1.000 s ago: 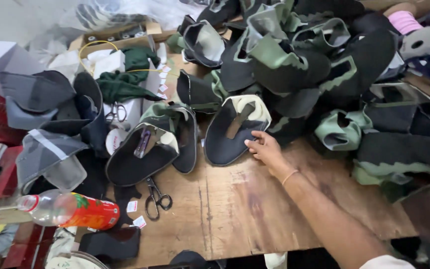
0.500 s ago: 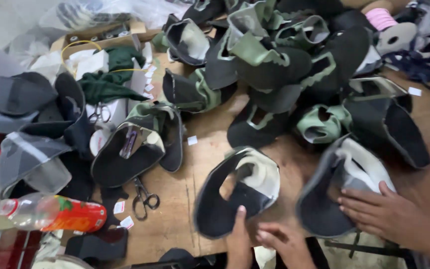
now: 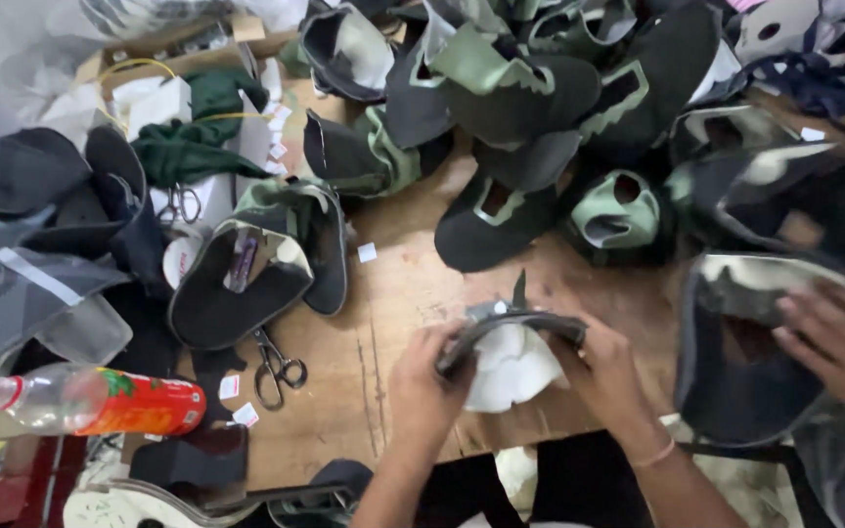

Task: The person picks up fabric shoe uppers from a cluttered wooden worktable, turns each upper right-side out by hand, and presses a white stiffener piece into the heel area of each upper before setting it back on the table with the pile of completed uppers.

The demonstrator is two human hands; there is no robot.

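My left hand point(image 3: 424, 383) and my right hand point(image 3: 604, 375) both grip one black shoe upper with a white lining point(image 3: 511, 344). I hold it just above the near edge of the wooden table point(image 3: 393, 293), bent into an arch with the lining facing me. My left hand pinches its left end and my right hand its right end. At the right, another person's hand point(image 3: 833, 344) rests on a larger black upper point(image 3: 735, 391).
A big pile of black and green uppers point(image 3: 540, 98) fills the back of the table. Another upper point(image 3: 246, 288) lies left of centre, with scissors point(image 3: 273, 364) beside it. A plastic bottle with a red label point(image 3: 100, 401) lies at the left. Green cloth point(image 3: 183, 147) sits at the back left.
The upper my right hand touched mid-table has come to the near edge. Both my hands have now lifted and bent it. The other person's hand stays on the right-hand upper.
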